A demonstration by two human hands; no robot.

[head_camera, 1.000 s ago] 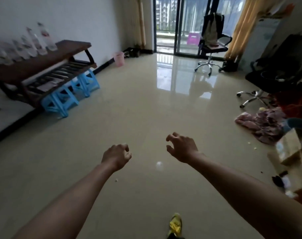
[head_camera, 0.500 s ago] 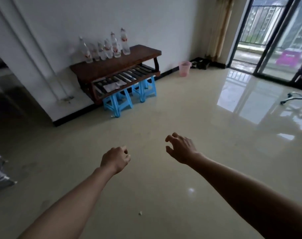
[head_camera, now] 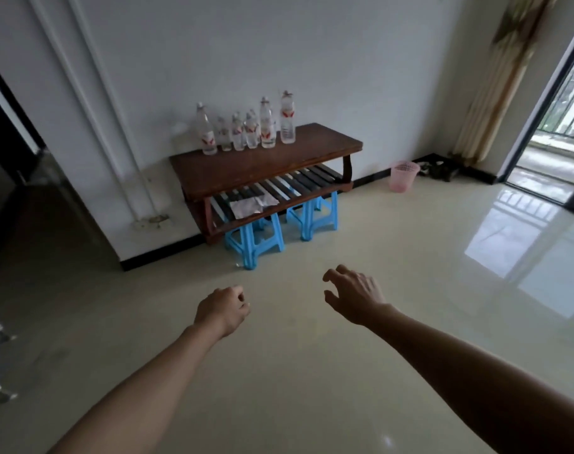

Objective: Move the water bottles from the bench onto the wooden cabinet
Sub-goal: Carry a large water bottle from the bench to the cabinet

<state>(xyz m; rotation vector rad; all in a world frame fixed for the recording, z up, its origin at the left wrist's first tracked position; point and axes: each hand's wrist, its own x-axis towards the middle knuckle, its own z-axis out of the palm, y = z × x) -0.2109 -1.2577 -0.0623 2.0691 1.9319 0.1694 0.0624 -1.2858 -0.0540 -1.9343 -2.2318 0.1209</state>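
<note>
Several clear water bottles with red and white labels stand in a row along the back of a dark wooden bench against the white wall. The bench has a slatted lower shelf. Both my arms reach forward over the floor, well short of the bench. My left hand is curled into a loose fist and holds nothing. My right hand has its fingers spread and bent, also with nothing in it. No wooden cabinet shows in this view.
Two blue plastic stools stand under the bench. A pink wastebasket sits by the wall to the right, near a curtain and a glass balcony door. A dark doorway opens at left. Glossy tiled floor lies between me and the bench.
The view has swung left, bringing the bench and bottles from the left edge to the centre and closer. My hands keep the same pose in front of me.
</note>
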